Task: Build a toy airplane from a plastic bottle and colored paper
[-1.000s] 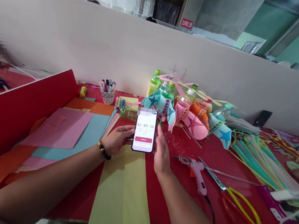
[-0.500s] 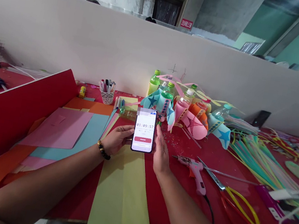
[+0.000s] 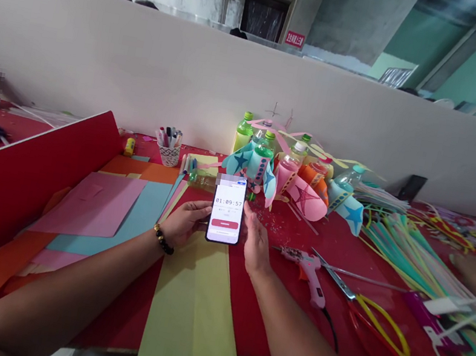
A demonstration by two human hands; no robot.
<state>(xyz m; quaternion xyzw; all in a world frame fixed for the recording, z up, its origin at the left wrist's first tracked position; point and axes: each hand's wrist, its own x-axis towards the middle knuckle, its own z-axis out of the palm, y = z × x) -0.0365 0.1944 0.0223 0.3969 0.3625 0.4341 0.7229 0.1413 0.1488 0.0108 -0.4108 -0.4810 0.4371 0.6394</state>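
On my remote feed, a black-edged rectangular smartphone with a lit white screen [image 3: 226, 216] is held at the clock's centre, over the red desk [image 3: 254, 316]. My left hand [image 3: 185, 224] grasps its 9 o'clock edge; my right hand [image 3: 258, 246] is by the 3 o'clock edge, fingers extended, though I cannot tell whether it grips. Pale yellow paper sheets [image 3: 181, 315] lie at 6 o'clock, a pink plastic glue gun [image 3: 315, 285] at 4

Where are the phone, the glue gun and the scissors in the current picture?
Phone [image 3: 226, 214]: head view, on the middle of its lit screen.
Glue gun [image 3: 313, 268]: head view, on the pink body where the handle begins.
Scissors [image 3: 349, 294]: head view, on the metal just before the handles.
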